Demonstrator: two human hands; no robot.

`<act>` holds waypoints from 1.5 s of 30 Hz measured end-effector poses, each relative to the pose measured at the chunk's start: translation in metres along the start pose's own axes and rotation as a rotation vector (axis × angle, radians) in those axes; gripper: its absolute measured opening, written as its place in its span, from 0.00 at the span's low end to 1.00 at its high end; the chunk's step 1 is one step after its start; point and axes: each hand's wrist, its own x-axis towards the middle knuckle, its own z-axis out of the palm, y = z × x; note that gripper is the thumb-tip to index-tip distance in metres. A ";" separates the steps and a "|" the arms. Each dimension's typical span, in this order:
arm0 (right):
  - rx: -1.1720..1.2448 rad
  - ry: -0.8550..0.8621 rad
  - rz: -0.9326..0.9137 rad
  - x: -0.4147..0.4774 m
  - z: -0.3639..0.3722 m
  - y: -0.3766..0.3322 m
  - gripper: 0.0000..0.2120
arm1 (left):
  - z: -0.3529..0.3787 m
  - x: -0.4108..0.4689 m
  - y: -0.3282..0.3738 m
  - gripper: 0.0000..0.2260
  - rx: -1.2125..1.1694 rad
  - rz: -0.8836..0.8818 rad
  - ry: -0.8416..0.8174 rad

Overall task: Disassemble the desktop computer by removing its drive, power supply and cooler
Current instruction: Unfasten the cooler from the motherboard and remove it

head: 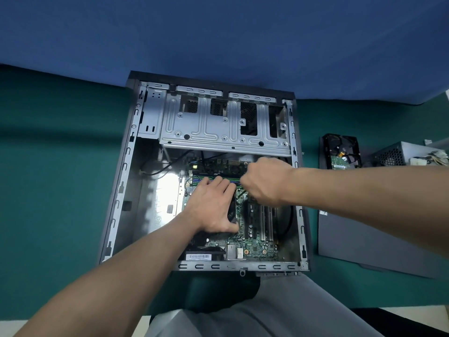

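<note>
Drive [343, 152] and power supply [401, 154] are out, parked near the tabletop's right edge. Cooler [231, 211] not yet off, on the board inside the case [120, 188], mid-tabletop. Left hand [213, 207] lies flat on it, fingers straight. Right hand [264, 183] is fisted just beside; can't tell what it grips. Cooler's the last item.

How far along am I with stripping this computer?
Done: the drive and power supply lie right of the case. In hand: the left hand rests on the cooler, with the right hand curled beside it. Left: lifting the cooler out.
</note>
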 end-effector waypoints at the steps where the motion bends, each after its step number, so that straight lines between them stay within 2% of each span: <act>1: -0.148 0.055 -0.120 0.000 0.002 0.000 0.17 | 0.000 0.000 0.000 0.37 -0.004 0.000 -0.006; 3: -0.258 0.093 -0.233 0.002 0.004 0.003 0.18 | 0.000 0.000 0.000 0.37 -0.001 -0.002 -0.007; 4: -0.223 0.087 -0.223 0.003 0.003 0.005 0.17 | 0.000 0.000 0.000 0.38 0.000 -0.002 -0.005; 5: -0.090 0.065 -0.165 0.004 0.004 0.008 0.16 | 0.000 0.000 0.000 0.38 -0.001 0.000 -0.003; 7: 0.346 0.026 0.047 0.010 0.006 0.008 0.14 | -0.001 0.000 0.000 0.38 0.004 0.005 0.007; 9: 0.860 -0.054 0.393 0.016 0.009 0.009 0.11 | -0.001 -0.001 0.000 0.38 0.009 0.009 0.010; 11: 1.329 -0.282 0.685 0.017 0.008 0.010 0.09 | 0.000 -0.001 -0.001 0.38 0.007 0.009 0.011; 12: 1.421 -0.403 0.723 0.015 0.007 0.008 0.08 | 0.000 0.000 -0.001 0.38 0.008 0.010 0.010; 13: 1.412 -0.459 0.699 0.014 0.008 0.006 0.08 | 0.000 0.000 -0.001 0.38 0.007 0.010 0.010; 15: 1.173 -0.380 0.581 0.015 0.008 -0.002 0.08 | 0.001 0.000 -0.001 0.38 0.004 0.008 0.014; 19: 0.343 -0.098 0.271 0.007 0.002 -0.014 0.08 | 0.002 0.001 -0.001 0.39 0.006 0.002 -0.008; 22: -0.180 0.025 -0.100 0.000 0.002 -0.019 0.14 | 0.003 0.002 0.000 0.41 0.019 -0.013 -0.044; 24: -0.252 0.062 -0.175 0.001 0.002 -0.022 0.17 | 0.003 0.002 0.000 0.41 0.024 -0.014 -0.044; 26: 0.032 0.111 -0.041 0.003 0.002 -0.020 0.12 | 0.003 0.001 0.000 0.40 0.012 -0.014 -0.022; 28: 0.543 0.116 0.253 0.010 0.004 -0.013 0.07 | 0.002 0.000 0.000 0.40 0.011 -0.007 0.004; 29: 0.838 0.062 0.428 0.013 0.005 -0.008 0.05 | 0.002 0.000 0.000 0.40 0.015 -0.002 0.011; 31: 1.437 -0.179 0.751 0.014 0.008 0.001 0.05 | 0.001 0.000 0.000 0.40 0.018 0.001 0.009; 32: 1.600 -0.328 0.833 0.013 0.010 0.002 0.06 | 0.001 -0.001 -0.001 0.40 0.019 -0.001 0.005; 33: 1.640 -0.431 0.848 0.012 0.012 0.001 0.06 | 0.001 0.000 -0.001 0.41 0.018 0.000 0.002; 35: 1.445 -0.433 0.792 0.013 0.013 -0.003 0.08 | 0.000 0.000 -0.001 0.40 0.018 0.002 0.005; 37: 1.143 -0.285 0.667 0.015 0.011 -0.008 0.09 | 0.000 0.000 -0.001 0.39 0.019 0.009 0.013; 40: 0.635 -0.138 0.418 0.009 0.006 -0.007 0.11 | 0.000 0.000 -0.001 0.38 0.017 0.008 0.017; 43: 0.064 0.030 0.118 0.001 0.006 -0.006 0.17 | -0.001 0.000 0.000 0.38 0.022 0.005 0.005; 45: -0.170 0.102 -0.076 0.001 0.006 -0.006 0.19 | 0.000 0.000 0.000 0.38 0.017 0.003 -0.001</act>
